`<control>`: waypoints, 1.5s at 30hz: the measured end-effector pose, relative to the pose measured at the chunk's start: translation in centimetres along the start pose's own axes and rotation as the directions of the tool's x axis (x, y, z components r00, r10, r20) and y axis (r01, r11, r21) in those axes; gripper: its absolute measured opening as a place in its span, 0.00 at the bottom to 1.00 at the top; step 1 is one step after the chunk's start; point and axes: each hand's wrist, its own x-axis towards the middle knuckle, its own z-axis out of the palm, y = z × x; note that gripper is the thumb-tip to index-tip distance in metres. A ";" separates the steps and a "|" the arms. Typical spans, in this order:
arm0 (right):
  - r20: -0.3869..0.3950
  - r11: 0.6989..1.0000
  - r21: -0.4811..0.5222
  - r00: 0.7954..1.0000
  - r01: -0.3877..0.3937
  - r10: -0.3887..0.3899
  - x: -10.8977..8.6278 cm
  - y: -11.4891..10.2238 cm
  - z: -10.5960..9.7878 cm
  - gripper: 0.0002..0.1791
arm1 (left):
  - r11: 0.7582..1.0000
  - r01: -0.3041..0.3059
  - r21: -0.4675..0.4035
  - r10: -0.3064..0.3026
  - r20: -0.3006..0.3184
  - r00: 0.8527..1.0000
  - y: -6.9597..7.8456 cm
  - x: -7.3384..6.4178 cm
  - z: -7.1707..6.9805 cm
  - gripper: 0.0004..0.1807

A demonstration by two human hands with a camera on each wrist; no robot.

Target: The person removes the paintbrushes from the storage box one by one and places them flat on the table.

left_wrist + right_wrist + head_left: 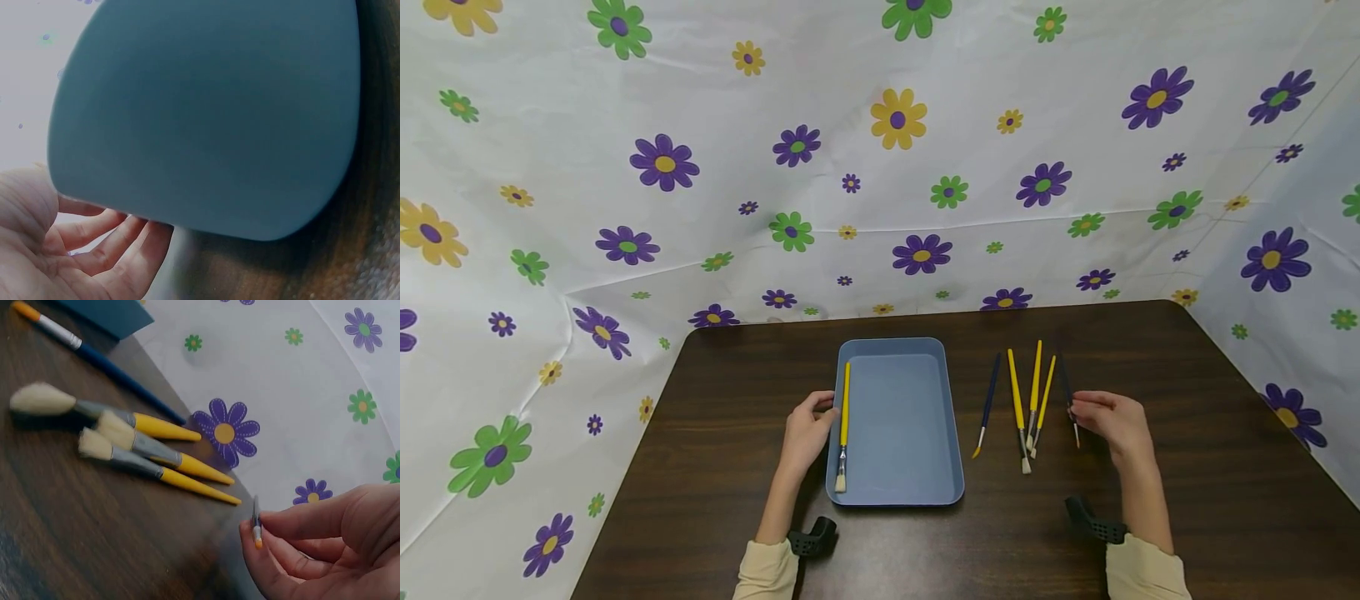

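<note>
My left hand holds the left edge of a blue-grey tray, thumb at the rim and fingers along the outer side. Inside the tray, by its left wall, lies a yellow-handled paintbrush with pale bristles toward me. On the right, my right hand pinches a thin dark paintbrush between thumb and fingers; its small orange tip points toward me. Left of that hand lie several yellow-handled brushes and, nearer the tray, a dark blue paintbrush with an orange tip.
The dark wooden table carries everything. Behind it and at both sides hangs a white sheet printed with flowers. Two yellow brushes lie close together, their bristle ends almost touching. Black camera bands sit on both wrists.
</note>
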 end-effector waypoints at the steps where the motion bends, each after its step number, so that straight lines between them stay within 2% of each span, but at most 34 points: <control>1: -0.003 1.000 -0.027 1.000 0.001 -0.001 0.0 0.1 -0.1 0.25 | 1.000 -0.001 0.000 0.001 0.000 1.000 0.0 0.0 0.0 0.17; 10: -0.041 0.976 -0.216 0.999 -0.005 -0.004 0.1 0.2 -0.2 0.21 | 1.000 -0.005 -0.008 0.005 0.001 1.000 -0.2 0.1 0.0 0.16; 17: -0.065 0.930 -0.366 0.995 0.041 -0.069 0.2 -0.1 0.1 0.16 | 1.000 -0.009 -0.003 0.009 -0.003 1.000 -0.3 0.1 0.0 0.16; 26: -0.075 0.879 -0.474 0.993 0.047 -0.093 0.3 -0.5 0.5 0.14 | 1.000 0.003 -0.007 -0.003 -0.001 1.000 -0.2 0.0 0.0 0.17; 35: -0.087 0.868 -0.493 0.990 0.052 -0.109 0.2 -0.6 0.6 0.16 | 1.000 0.000 -0.002 0.000 -0.003 1.000 -0.2 0.0 0.0 0.17; 45: -0.094 0.885 -0.453 0.981 0.112 -0.172 -0.3 -1.4 0.9 0.18 | 1.000 -0.012 0.001 0.012 -0.004 1.000 -0.1 0.0 -0.1 0.16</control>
